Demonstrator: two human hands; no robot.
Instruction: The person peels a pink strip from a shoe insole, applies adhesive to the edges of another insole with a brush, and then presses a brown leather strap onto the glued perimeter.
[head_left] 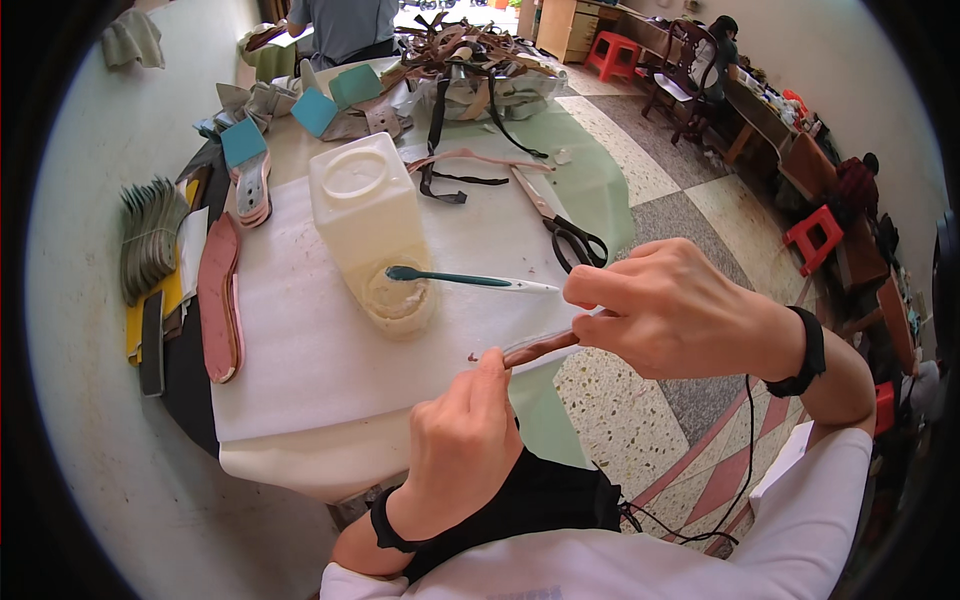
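Note:
A narrow brown strip (541,348), perhaps leather, is stretched between my two hands above the table's front right part. My left hand (462,425) pinches its near end between thumb and fingers. The strip's other end is in the closed fingers of my right hand (672,310). A toothbrush (478,281) with a dark green and white handle lies with its head over the open, crusted mouth of a cut plastic jug (352,215). Its handle end reaches the right hand's index finger; I cannot tell whether that hand holds it too.
Black-handled scissors (572,235) lie beyond my right hand. Pink sole-shaped pieces (218,300) and stacked grey pieces (152,240) are at the left. A clear bag of strips (490,90) stands at the back. Red stools (812,238) are on the floor; other people sit or stand farther off.

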